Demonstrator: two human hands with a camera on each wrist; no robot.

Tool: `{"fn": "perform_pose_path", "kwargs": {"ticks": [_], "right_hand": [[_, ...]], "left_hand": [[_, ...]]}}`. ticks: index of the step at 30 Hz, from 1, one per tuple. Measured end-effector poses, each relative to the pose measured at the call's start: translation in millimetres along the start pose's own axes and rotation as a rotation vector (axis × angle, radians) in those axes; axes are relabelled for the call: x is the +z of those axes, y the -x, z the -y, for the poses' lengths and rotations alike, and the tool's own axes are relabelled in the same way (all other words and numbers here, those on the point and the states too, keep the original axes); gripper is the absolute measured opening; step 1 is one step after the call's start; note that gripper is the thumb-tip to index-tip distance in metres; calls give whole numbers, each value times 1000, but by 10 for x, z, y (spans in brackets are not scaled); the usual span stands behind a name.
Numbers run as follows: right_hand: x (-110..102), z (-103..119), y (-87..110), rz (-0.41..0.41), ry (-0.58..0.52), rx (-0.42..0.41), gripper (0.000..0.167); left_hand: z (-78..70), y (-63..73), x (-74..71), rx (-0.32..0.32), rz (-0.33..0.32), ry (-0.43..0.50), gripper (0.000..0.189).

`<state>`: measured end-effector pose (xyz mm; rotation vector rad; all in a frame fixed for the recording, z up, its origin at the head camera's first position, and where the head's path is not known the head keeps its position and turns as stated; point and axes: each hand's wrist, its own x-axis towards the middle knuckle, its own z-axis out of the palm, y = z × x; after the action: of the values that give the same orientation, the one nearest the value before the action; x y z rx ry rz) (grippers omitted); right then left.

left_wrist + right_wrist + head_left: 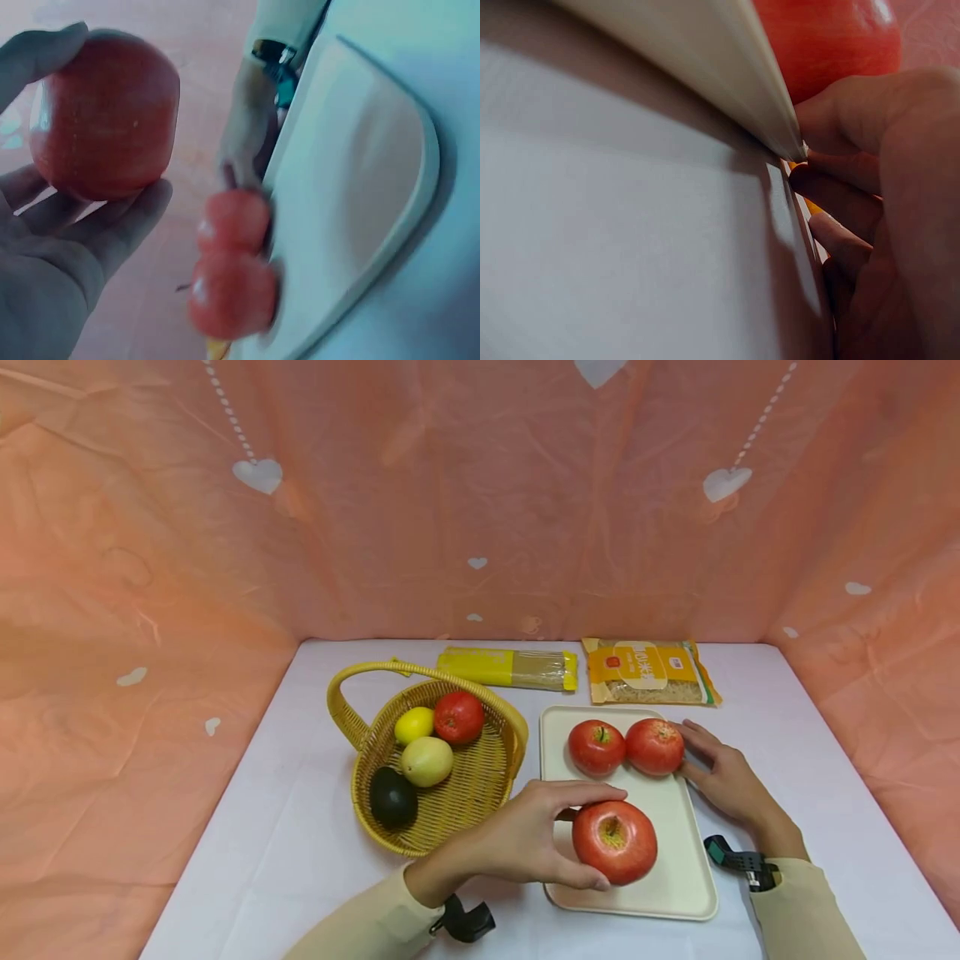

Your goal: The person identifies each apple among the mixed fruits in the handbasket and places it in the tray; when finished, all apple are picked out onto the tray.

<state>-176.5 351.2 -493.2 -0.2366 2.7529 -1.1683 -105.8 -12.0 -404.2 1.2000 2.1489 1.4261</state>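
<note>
My left hand grips a large red apple between thumb and fingers. In the left wrist view, the held apple hangs in the air beside the cream tray. Two more red apples, a left one and a right one, sit side by side at the back of the tray. At the tray's right edge is my right hand, its fingertips close against the right apple. The right wrist view shows the thumb by the rim, with the other fingers lower, outside the tray.
A yellow wicker basket with a tall handle stands left of the tray. It holds a red fruit, a lemon, a pale yellow fruit and an avocado. Behind lie a noodle packet and a grain bag.
</note>
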Motion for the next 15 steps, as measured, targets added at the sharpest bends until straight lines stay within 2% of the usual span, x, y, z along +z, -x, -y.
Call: {"fn": "perform_pose_path", "kwargs": {"ticks": [4, 7, 12, 15], "right_hand": [[1, -5, -7, -5, -2, -14, 64], [-5, -8, -7, -6, 2, -14, 64], [-10, -10, -1, 1, 2, 1, 65], [-17, -8, 7, 5, -1, -4, 65]], "left_hand": [[79, -187, 189, -2, -27, -25, 82], [137, -320, 306, -27, -41, -21, 81], [219, -507, 419, -93, -47, 8, 81], [257, -604, 467, -121, -53, -30, 81]]}}
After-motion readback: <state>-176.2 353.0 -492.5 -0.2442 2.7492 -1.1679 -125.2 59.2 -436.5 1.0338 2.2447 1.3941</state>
